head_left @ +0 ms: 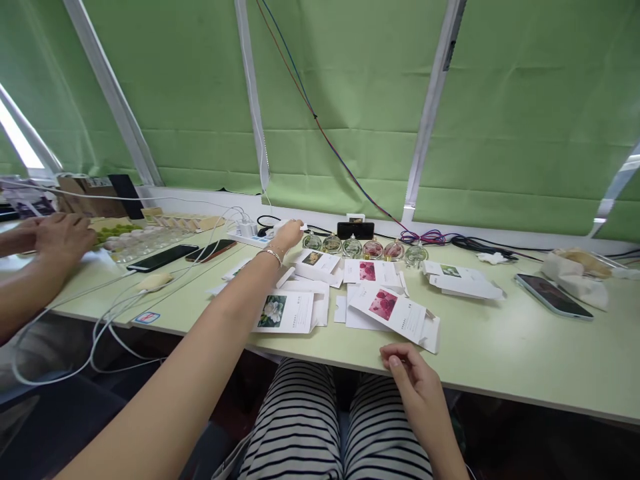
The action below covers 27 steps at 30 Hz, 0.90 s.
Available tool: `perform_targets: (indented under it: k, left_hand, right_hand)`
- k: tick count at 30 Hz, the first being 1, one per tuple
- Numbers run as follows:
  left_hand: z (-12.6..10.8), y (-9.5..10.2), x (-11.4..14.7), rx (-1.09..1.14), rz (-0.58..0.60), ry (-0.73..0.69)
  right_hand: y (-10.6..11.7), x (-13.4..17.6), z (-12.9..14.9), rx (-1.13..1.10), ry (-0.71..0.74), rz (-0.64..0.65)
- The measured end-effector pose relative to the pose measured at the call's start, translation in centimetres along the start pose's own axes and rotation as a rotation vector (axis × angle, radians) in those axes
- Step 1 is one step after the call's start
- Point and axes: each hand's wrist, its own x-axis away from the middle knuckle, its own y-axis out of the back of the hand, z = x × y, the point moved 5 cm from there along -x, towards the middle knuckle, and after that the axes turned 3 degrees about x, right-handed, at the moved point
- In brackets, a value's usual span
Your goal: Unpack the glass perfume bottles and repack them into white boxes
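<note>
**White cartons [405,322] and round glass bottles [352,247] on a pale table [500,360]**

The cartons are spread across the middle of the table, in front of the bottles, which are set in a sideways row along the back. In the nearest red-pictured carton [383,305], the long axis is slanted from far left to near right; its flap end is pointed toward the near right, just beyond the right hand [414,379]. In the white-flower carton [295,313], the long axis is laid roughly sideways, with the picture toward the left; its left part is covered by the left forearm [220,320]. In the green-pictured carton [463,281], set apart at the right, the long axis is likewise directed sideways, slightly nearer at its flapped right end.

The left hand [289,236] is extended to the back of the table, left of the bottles. A white piece [303,227] is seen at its fingertips; whether it is pinched cannot be told, the fingers being partly hidden. The right hand is held half spread at the near edge, its fingers loosely curved. A dark phone [355,231] is propped sideways behind the bottles. At the far left, a co-worker's hands [65,241] are seen beside a second phone [163,258].
</note>
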Motion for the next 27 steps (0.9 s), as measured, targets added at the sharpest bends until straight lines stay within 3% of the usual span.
perform_targets:
  k: [5, 10, 22, 27]
  left_hand:
    - [-0.9, -3.2, -0.8, 0.028, 0.13, 0.083]
    - [-0.8, -4.5, -0.9, 0.009, 0.208, 0.148]
    - [-2.0, -3.5, -1.3, -0.118, 0.279, 0.134]
    - [-2.1, -1.0, -1.3, -0.181, 0.363, 0.068]
  right_hand:
    - [0.0, -0.1, -0.2, 0.003, 0.018, 0.021]
    - [0.1, -0.1, -0.3, -0.007, 0.031, 0.025]
    - [0.1, 0.0, -0.2, -0.037, -0.003, 0.036]
    - [0.2, 0.0, -0.5, -0.038, 0.014, 0.05]
